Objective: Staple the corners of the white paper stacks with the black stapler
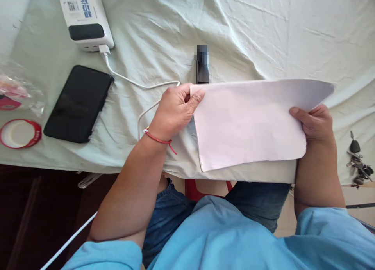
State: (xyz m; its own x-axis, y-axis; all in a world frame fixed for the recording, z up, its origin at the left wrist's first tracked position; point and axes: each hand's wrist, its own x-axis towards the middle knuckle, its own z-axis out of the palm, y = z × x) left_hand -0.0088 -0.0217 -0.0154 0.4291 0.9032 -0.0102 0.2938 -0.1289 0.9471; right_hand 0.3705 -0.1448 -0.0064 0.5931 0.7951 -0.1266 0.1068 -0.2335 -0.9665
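Note:
Between my two hands is a stack of white paper sheets (249, 125), held over the front of the cloth-covered table. My left hand (180, 106) pinches its upper left corner, thumb on top and fingers beneath. At the right edge my right hand (315, 121) grips the paper, thumb on the upper face, the other fingers partly hidden behind it. The upper right corner curls upward. Just beyond the paper's far edge lies a small black object (202, 73), partly blurred out, its near end meeting the paper's edge in this view.
On the left lie a black phone (78, 104), a white power bank (88, 24) with a white cable (129, 80), a red-and-white tape roll (36, 133) and a clear plastic packet (22, 88). A bunch of keys (359, 160) rests at the right edge. Wrinkled pale cloth (152, 36) covers the table.

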